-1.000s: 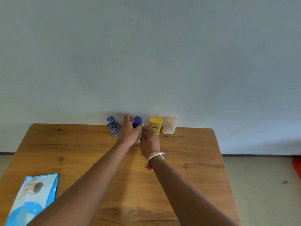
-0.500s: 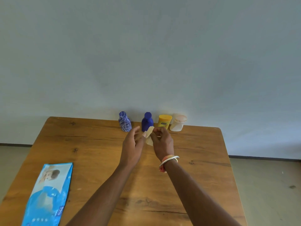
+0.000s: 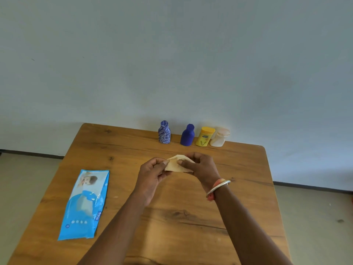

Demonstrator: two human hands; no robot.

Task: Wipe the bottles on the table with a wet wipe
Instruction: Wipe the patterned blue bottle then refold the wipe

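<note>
Above a wooden table [image 3: 238, 197] against a pale blue-grey wall [image 3: 172, 64], the left hand [image 3: 150, 175] and right hand [image 3: 201, 166] pinch a beige wet wipe [image 3: 174, 166]. Patterned bottle [image 3: 164, 133], blue bottle [image 3: 187, 136], yellow jar [image 3: 204, 137] and white bottle [image 3: 219, 138] line the table's far edge; a wipes pack [image 3: 86, 203] lies left.

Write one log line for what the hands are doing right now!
left hand + right hand: pinching wet wipe | bottle row: standing, untouched | wipes pack: flat on table

You can read nothing for certain here: the yellow jar [image 3: 205, 136] carries a dark label band and the blue wipes pack [image 3: 84, 205] a small logo, both too blurred.
</note>
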